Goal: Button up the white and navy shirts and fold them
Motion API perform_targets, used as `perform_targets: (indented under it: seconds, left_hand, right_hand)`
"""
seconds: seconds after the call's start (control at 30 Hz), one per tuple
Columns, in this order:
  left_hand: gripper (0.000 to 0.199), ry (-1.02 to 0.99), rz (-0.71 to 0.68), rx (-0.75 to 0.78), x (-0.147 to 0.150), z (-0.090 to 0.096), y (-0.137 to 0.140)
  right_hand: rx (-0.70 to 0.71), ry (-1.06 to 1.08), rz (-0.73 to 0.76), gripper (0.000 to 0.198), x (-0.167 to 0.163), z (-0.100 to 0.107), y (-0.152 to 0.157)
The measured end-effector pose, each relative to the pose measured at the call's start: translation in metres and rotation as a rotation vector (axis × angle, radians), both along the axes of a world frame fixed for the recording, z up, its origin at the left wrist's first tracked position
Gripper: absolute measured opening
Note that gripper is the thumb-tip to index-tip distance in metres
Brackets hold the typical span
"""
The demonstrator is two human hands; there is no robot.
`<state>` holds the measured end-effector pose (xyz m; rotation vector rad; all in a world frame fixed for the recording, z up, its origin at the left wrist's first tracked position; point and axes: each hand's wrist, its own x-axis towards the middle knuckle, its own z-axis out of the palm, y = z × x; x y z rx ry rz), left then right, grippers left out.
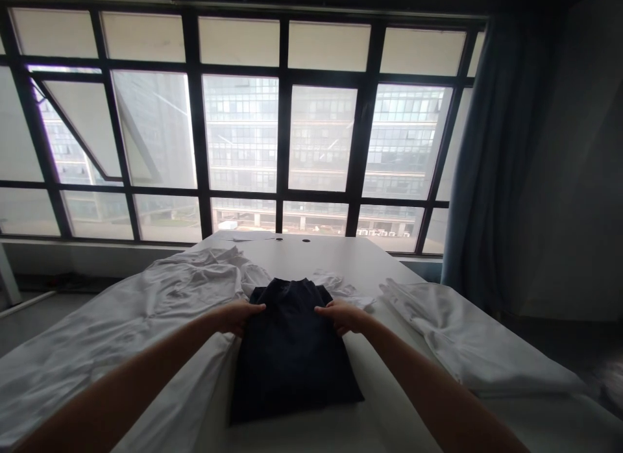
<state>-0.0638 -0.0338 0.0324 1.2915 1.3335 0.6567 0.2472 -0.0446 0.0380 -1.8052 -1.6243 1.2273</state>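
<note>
Dim light fills a room whose far wall, beyond both hands, is a wide grid of dark-framed glass windows [241,135], one pane tilted open far to the left of the left hand. Past the right hand, at the end of that wall, hangs a long grey-blue fabric curtain [491,161]. Before the windows stands a white, smooth-topped table [331,255], with two small dark round spots [306,241] near its far edge, ahead of the hands.

Between the hands, over the table, is a dark navy, near-black cloth garment [294,362], folded into a rough rectangle. Its far edge is gathered and uneven, a little like a collar; its near edge is straighter and slants. Whether it lies flat or is slightly raised, I cannot tell.

The left hand [238,315] is closed in a pinch on the garment's left side near the far end, thumb on top and fingers curled under. The right hand [343,315] grips the opposite side likewise.

Crumpled white fabric [160,297] spreads left of the left hand; a smaller rumpled white cloth [341,287] lies just beyond the right hand, and a loosely folded white garment [462,330] lies to its right.
</note>
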Motion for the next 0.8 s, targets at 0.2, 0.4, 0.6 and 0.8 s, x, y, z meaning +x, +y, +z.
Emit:
perform_targets:
  seconds: [0.2, 0.4, 0.6, 0.8]
  left_hand:
    - [0.03, 0.05, 0.188, 0.076, 0.023, -0.01, 0.048]
    - [0.031, -0.226, 0.239, 0.188, 0.017, -0.02, 0.056]
    - [0.026, -0.276, 0.228, 0.141, 0.021, -0.022, 0.059]
    - [0.04, 0.055, 0.302, 0.307, 0.014, -0.017, 0.053]
  right_hand:
    - [0.218, 0.055, -0.118, 0.024, -0.017, -0.013, 0.032]
    - [0.48, 0.126, -0.202, 0.02, -0.002, -0.019, 0.046]
    - [0.518, -0.242, -0.232, 0.031, 0.006, -0.022, 0.035]
    - [0.661, -0.522, -0.114, 0.056, -0.011, -0.024, 0.005]
